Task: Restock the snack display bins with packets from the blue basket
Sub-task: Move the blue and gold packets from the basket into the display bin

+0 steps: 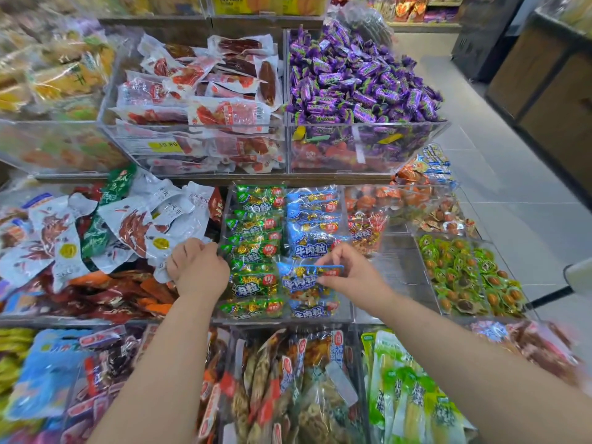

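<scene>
Glossy blue crinkled-foil snack packet [304, 278]: the right hand [349, 274] is pinching its upper edge between thumb and fingertips and holding it flat, probably so that the label faces up like its neighbours. Beneath the grip, a clear acrylic display bin [282, 320] is receiving the blue column. Just left of the grip, green foil packets [253, 283] are filling their own row. Further left, the left hand [195, 270] is curling its fingers at the bin's wall, perhaps restraining white plastic pouches [166, 219]; what it is gripping cannot be told.
</scene>
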The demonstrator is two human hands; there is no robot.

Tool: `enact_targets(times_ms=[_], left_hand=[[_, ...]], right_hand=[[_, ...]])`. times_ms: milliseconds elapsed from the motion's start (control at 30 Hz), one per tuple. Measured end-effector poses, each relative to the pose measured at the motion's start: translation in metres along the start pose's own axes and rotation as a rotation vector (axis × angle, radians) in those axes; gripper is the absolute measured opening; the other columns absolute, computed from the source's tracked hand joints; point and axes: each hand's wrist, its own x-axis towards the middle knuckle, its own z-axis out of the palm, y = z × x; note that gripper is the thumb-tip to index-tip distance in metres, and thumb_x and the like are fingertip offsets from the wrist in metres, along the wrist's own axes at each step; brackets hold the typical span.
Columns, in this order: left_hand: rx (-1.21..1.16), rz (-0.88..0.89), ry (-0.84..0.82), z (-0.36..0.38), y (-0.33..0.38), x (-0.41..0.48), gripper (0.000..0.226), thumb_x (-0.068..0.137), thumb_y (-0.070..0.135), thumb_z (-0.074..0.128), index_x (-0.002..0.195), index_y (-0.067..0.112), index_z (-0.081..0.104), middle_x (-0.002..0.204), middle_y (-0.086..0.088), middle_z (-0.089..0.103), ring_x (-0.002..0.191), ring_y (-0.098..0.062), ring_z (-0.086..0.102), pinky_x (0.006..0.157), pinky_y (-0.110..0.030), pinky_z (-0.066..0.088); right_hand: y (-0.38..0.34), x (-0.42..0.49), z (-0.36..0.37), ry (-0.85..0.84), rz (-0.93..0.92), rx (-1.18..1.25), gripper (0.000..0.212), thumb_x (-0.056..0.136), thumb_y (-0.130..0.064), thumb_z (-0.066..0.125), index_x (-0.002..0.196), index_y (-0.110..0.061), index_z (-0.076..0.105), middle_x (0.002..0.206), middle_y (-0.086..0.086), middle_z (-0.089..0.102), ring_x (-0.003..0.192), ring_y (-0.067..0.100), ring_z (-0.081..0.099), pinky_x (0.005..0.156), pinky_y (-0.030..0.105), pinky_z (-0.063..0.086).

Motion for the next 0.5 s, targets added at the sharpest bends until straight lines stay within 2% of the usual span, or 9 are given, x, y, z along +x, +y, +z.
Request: enact_targets(times_ms=[100, 167, 200, 267, 333, 367, 400, 433, 500], left_hand=[[-0.015, 0.009, 0.012, 0.001, -0.001, -0.002, 0.036, 0.094, 0.023, 0.042, 0.127, 0.018, 0.058, 0.130, -0.010, 0.045, 0.122, -0.033, 0.035, 0.101, -0.041, 0.030], [-0.018, 0.016, 0.025, 0.002, -0.002, -0.002, 0.036, 0.095, 0.023, 0.041, 0.125, 0.018, 0.059, 0.130, -0.009, 0.045, 0.122, -0.033, 0.035, 0.101, -0.042, 0.030], [-0.026, 0.017, 0.028, 0.002, -0.002, -0.002, 0.035, 0.096, 0.024, 0.040, 0.125, 0.018, 0.060, 0.129, -0.009, 0.045, 0.122, -0.033, 0.036, 0.101, -0.042, 0.031], [-0.033, 0.010, 0.025, 0.002, -0.001, -0.002, 0.035, 0.096, 0.024, 0.039, 0.123, 0.017, 0.060, 0.128, -0.009, 0.045, 0.121, -0.033, 0.036, 0.101, -0.042, 0.030], [-0.019, 0.000, 0.034, 0.002, 0.001, -0.003, 0.034, 0.097, 0.024, 0.037, 0.122, 0.016, 0.059, 0.128, -0.010, 0.045, 0.121, -0.033, 0.035, 0.100, -0.042, 0.028], [-0.010, -0.002, 0.043, 0.003, 0.001, -0.003, 0.034, 0.097, 0.023, 0.037, 0.121, 0.016, 0.060, 0.127, -0.010, 0.046, 0.120, -0.033, 0.035, 0.100, -0.042, 0.028], [-0.005, -0.001, 0.053, 0.003, 0.002, -0.003, 0.034, 0.097, 0.023, 0.036, 0.120, 0.016, 0.060, 0.126, -0.010, 0.046, 0.119, -0.033, 0.036, 0.099, -0.042, 0.028], [-0.007, 0.000, 0.062, 0.004, 0.002, -0.003, 0.034, 0.096, 0.023, 0.037, 0.120, 0.016, 0.061, 0.125, -0.010, 0.046, 0.119, -0.032, 0.036, 0.099, -0.041, 0.028], [-0.021, 0.002, 0.068, 0.006, 0.001, -0.003, 0.035, 0.096, 0.022, 0.037, 0.120, 0.015, 0.062, 0.125, -0.010, 0.047, 0.118, -0.032, 0.036, 0.099, -0.042, 0.028]], right_hand=[[0.004, -0.001, 0.001, -0.009, 0.010, -0.117, 0.051, 0.077, 0.000, 0.073, 0.094, -0.042, 0.049, 0.085, -0.012, 0.067, 0.087, 0.009, 0.065, 0.077, 0.026, 0.055], [0.003, -0.003, -0.010, 0.011, -0.038, -0.223, 0.062, 0.077, -0.007, 0.075, 0.111, -0.052, 0.049, 0.091, -0.014, 0.063, 0.088, -0.001, 0.061, 0.079, 0.020, 0.052], [0.000, -0.004, -0.016, 0.010, -0.103, -0.332, 0.059, 0.078, -0.009, 0.075, 0.114, -0.050, 0.052, 0.095, -0.015, 0.062, 0.089, -0.004, 0.059, 0.080, 0.018, 0.050], [-0.003, -0.003, -0.022, -0.005, -0.321, -0.695, 0.049, 0.077, -0.009, 0.075, 0.118, -0.033, 0.063, 0.101, -0.007, 0.066, 0.093, 0.008, 0.060, 0.081, 0.023, 0.048], [-0.003, -0.005, -0.015, 0.014, -0.530, -1.021, 0.053, 0.064, -0.002, 0.079, 0.113, -0.017, 0.069, 0.101, 0.004, 0.069, 0.094, 0.027, 0.063, 0.082, 0.036, 0.052], [-0.002, -0.007, -0.006, 0.032, -0.551, -1.127, 0.057, 0.059, -0.006, 0.081, 0.113, -0.014, 0.068, 0.108, 0.007, 0.067, 0.102, 0.031, 0.062, 0.087, 0.044, 0.051], [0.001, -0.008, 0.002, 0.034, -0.506, -1.191, 0.064, 0.060, -0.018, 0.082, 0.120, -0.015, 0.063, 0.123, 0.010, 0.060, 0.117, 0.034, 0.054, 0.098, 0.052, 0.044], [0.003, -0.008, 0.009, 0.021, -0.430, -1.228, 0.076, 0.064, -0.035, 0.080, 0.132, -0.017, 0.052, 0.139, 0.013, 0.047, 0.131, 0.035, 0.040, 0.109, 0.055, 0.027], [0.007, -0.005, 0.019, -0.007, -0.358, -1.301, 0.099, 0.069, -0.058, 0.070, 0.149, -0.022, 0.023, 0.155, 0.015, 0.019, 0.143, 0.037, 0.015, 0.112, 0.051, 0.000]])
